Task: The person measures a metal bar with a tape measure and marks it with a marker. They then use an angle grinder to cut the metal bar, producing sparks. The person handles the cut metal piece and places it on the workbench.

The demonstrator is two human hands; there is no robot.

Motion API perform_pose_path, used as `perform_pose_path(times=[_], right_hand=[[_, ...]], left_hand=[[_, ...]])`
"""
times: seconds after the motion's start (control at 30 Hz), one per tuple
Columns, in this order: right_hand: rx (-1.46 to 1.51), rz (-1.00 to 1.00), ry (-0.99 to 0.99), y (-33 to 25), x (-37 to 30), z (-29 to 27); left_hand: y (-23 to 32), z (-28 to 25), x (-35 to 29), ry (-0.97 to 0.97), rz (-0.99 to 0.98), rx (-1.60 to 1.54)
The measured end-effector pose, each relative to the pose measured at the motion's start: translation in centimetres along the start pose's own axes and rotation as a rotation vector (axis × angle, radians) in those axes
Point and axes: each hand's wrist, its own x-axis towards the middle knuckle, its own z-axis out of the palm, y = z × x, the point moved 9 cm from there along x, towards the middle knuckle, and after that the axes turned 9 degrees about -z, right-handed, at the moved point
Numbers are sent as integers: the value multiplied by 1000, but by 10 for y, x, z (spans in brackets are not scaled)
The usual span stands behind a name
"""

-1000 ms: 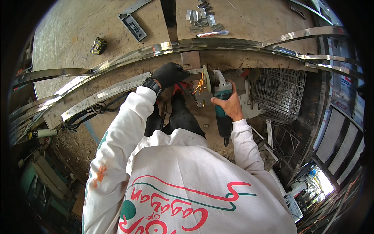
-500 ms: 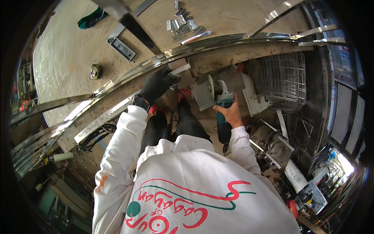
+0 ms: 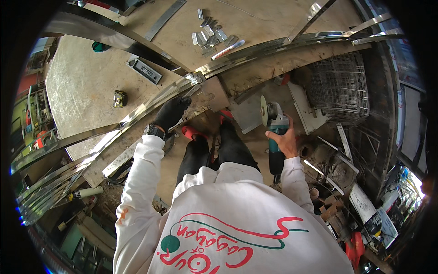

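Note:
My left hand (image 3: 172, 113), in a black glove, is closed by the near edge of the workbench. A short metal strip (image 3: 191, 91) juts from its fingertips; the gripped end is hidden. My bare right hand (image 3: 286, 139) wraps around the body of a teal and black angle grinder (image 3: 275, 156). The grinder stands out over the floor, its pale disc (image 3: 264, 111) at the far end and facing left, touching nothing. Between my hands, a thin square metal plate (image 3: 214, 93) lies at the bench edge beside a joint of the shiny metal frame (image 3: 197, 78).
On the workbench (image 3: 86, 77) lie a tape measure (image 3: 120, 99), a grey spirit level (image 3: 144, 71), a marker (image 3: 228, 50) and several small metal pieces (image 3: 209, 31). Long frame bars cross the bench. Wire racks (image 3: 340, 89) stand right; scrap (image 3: 337, 171) clutters the floor beside me.
My left hand has drawn back toward me and left with the strip, away from the frame joint. The grinder has shifted slightly right and nearer, still in my right hand. The view has moved.

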Motion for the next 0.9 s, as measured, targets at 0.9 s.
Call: perform_pose_path(times=[0.9], right_hand=[[-143, -126, -21, -15, 15, 9]], left_hand=[[52, 18, -10, 492, 3, 343]])
